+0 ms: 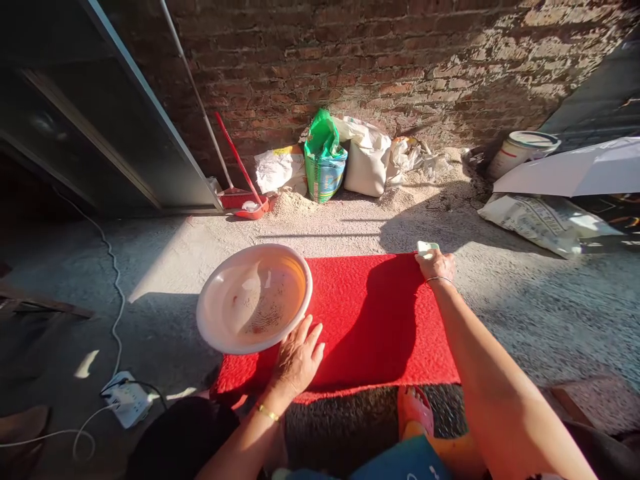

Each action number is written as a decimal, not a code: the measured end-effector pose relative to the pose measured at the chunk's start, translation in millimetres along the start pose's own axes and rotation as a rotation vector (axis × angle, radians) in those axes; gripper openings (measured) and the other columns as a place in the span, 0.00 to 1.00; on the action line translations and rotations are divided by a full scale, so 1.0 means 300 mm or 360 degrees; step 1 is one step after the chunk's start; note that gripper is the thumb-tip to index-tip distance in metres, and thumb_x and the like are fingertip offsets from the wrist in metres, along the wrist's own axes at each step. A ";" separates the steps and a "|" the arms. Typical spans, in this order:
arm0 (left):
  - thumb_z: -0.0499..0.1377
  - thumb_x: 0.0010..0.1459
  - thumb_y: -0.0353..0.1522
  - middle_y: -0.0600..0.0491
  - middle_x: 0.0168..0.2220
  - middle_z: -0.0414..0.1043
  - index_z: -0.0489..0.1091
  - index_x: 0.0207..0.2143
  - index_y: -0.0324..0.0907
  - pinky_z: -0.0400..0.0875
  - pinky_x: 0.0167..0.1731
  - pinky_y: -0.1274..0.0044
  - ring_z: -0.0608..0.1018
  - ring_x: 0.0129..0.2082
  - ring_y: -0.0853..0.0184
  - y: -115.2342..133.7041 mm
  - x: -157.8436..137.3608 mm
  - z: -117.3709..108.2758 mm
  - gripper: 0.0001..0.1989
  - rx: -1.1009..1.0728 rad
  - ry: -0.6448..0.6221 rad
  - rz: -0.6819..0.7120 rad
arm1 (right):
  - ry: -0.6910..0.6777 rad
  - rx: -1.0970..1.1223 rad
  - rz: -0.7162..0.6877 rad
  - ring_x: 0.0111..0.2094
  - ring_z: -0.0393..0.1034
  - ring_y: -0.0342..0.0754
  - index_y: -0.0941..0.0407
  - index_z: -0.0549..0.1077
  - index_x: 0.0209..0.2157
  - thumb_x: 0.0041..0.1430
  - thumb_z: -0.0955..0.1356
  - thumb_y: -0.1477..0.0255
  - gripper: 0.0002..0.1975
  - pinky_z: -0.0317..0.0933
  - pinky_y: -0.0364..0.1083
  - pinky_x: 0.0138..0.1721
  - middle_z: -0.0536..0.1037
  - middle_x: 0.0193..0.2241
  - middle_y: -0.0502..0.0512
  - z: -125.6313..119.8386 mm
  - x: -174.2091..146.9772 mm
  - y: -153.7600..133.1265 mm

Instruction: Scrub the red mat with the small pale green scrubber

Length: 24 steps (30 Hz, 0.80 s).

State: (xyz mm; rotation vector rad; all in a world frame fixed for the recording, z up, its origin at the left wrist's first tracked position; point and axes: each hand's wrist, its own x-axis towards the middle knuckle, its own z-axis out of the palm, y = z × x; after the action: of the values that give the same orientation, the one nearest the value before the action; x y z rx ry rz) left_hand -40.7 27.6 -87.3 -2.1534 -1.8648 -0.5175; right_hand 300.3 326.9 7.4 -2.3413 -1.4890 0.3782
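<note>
A red, rough-textured mat [350,293] lies spread in front of me, its near edge standing above the darker ground by my foot. On its left end rests a pale pink basin [215,320] with shallow water and dark specks in it. My left hand [299,360] is flat on the mat beside the basin's near rim, fingers spread, holding nothing. At the mat's far right corner, my right hand [439,265] is closed round a small pale green and white block [427,249]. The exact kind of this block cannot be made out.
Against the brick wall stand a green bag [324,160], a white sack [367,160] and a red dustpan [253,210]. A white umbrella [575,167] and a filled sack [545,223] are at right. A power strip [129,400] with cords lies at left.
</note>
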 end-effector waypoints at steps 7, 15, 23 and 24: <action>0.60 0.75 0.33 0.42 0.70 0.79 0.83 0.65 0.48 0.82 0.65 0.58 0.82 0.68 0.50 -0.001 0.009 0.007 0.21 -0.0042 -0.0057 -0.0026 | -0.0114 0.0202 -0.0313 0.58 0.74 0.60 0.54 0.81 0.68 0.73 0.72 0.59 0.27 0.71 0.56 0.61 0.79 0.59 0.67 0.097 -0.262 -0.118; 0.61 0.75 0.33 0.39 0.68 0.80 0.84 0.64 0.44 0.79 0.68 0.55 0.82 0.69 0.49 -0.014 0.011 0.012 0.20 -0.0008 0.0042 0.0044 | -0.0566 0.0107 -0.1092 0.57 0.76 0.59 0.53 0.83 0.65 0.76 0.73 0.55 0.24 0.71 0.51 0.59 0.81 0.61 0.66 0.282 -0.728 -0.427; 0.59 0.75 0.32 0.41 0.68 0.80 0.84 0.63 0.46 0.78 0.69 0.54 0.81 0.69 0.49 -0.015 0.013 0.025 0.20 -0.0060 0.0026 -0.0010 | -0.0331 -0.0132 -0.0719 0.61 0.76 0.59 0.54 0.81 0.69 0.75 0.73 0.62 0.26 0.70 0.53 0.62 0.78 0.62 0.67 0.127 -0.419 -0.150; 0.59 0.75 0.32 0.41 0.68 0.80 0.84 0.63 0.46 0.78 0.69 0.54 0.81 0.69 0.49 -0.017 0.013 0.026 0.20 -0.0067 0.0027 -0.0009 | -0.0293 -0.0134 -0.0594 0.61 0.76 0.60 0.54 0.80 0.69 0.75 0.73 0.62 0.26 0.70 0.53 0.62 0.78 0.63 0.68 0.093 -0.365 -0.085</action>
State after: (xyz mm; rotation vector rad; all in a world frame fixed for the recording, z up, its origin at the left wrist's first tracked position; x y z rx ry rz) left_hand -44.4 35.0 -92.9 -2.1639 -1.8681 -0.5795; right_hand 222.8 241.6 -2.7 -2.0688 -2.0179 0.4474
